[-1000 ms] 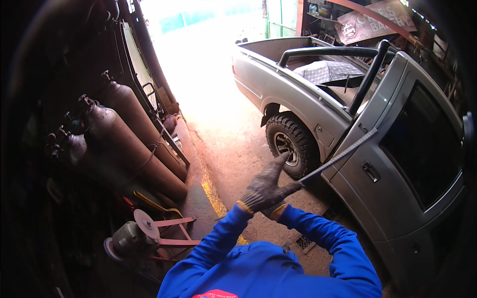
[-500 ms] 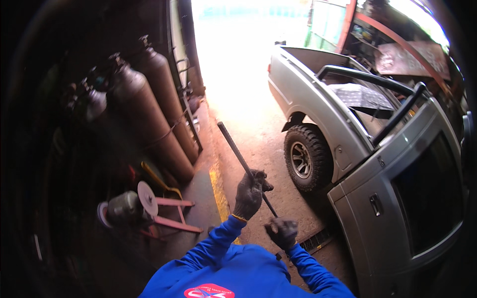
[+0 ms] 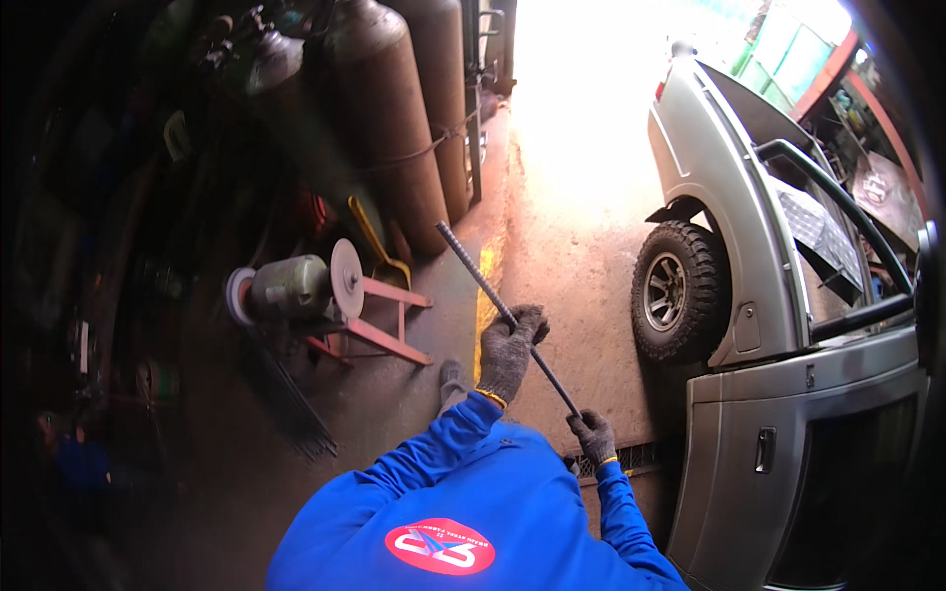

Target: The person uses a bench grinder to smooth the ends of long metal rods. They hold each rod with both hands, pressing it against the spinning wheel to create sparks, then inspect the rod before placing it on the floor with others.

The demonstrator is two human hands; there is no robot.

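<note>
A ribbed steel rod [image 3: 476, 273] slants across in front of my body, its far end up and to the left. My left hand [image 3: 508, 357], in a dark grey work glove, is closed around the middle of the rod. At the rod's lower right end, my gloved right hand [image 3: 593, 436] grips it with fingers wrapped round. Left of the rod's far end, apart from it, stands a bench grinder [image 3: 291, 286] with a pale disc on each side.
Red metal legs [image 3: 384, 333] carry the grinder, with dark thin bars [image 3: 286, 394] below. Tall gas cylinders [image 3: 379, 108] stand behind, near a yellow-handled tool [image 3: 370, 231]. A silver pickup truck [image 3: 744, 394] is on the right. A floor grate [image 3: 636, 461] lies near my right hand.
My view and body have turned left, so the grinder and truck sit further right. My right hand, blurred before, now grips the rod's lower end. The left keeps its hold.
</note>
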